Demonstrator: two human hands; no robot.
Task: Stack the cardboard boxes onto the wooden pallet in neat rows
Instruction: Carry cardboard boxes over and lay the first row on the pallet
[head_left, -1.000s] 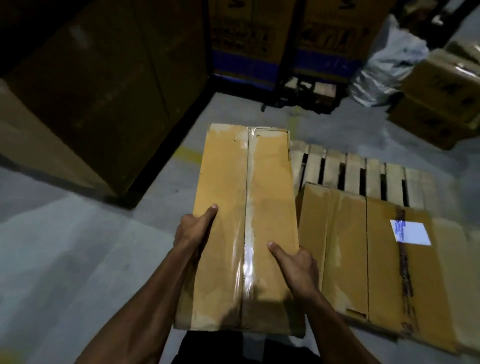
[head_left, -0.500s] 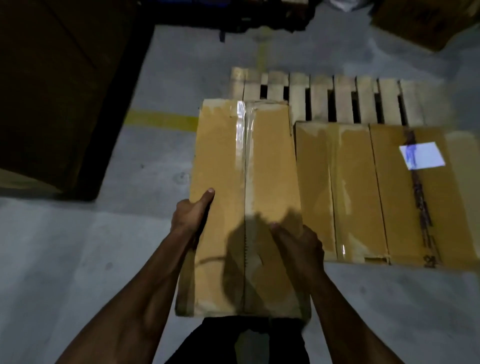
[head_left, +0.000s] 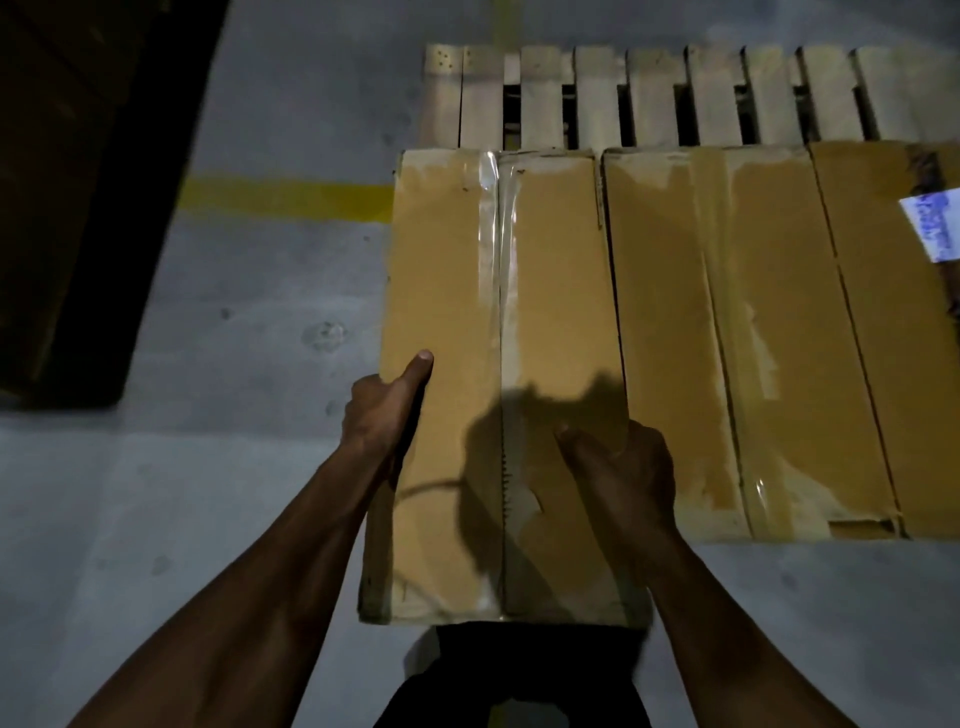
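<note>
Both hands hold a taped cardboard box (head_left: 498, 374) at the wooden pallet (head_left: 649, 98).
Left hand (head_left: 382, 410) and right hand (head_left: 623, 467): each grip clamped on its side edges, beside a stacked box (head_left: 727, 322).

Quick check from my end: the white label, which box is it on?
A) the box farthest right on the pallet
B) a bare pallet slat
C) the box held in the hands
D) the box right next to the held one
A: the white label sits on the farthest-right box at the frame edge, while the held box and the middle box show only tape.
</note>
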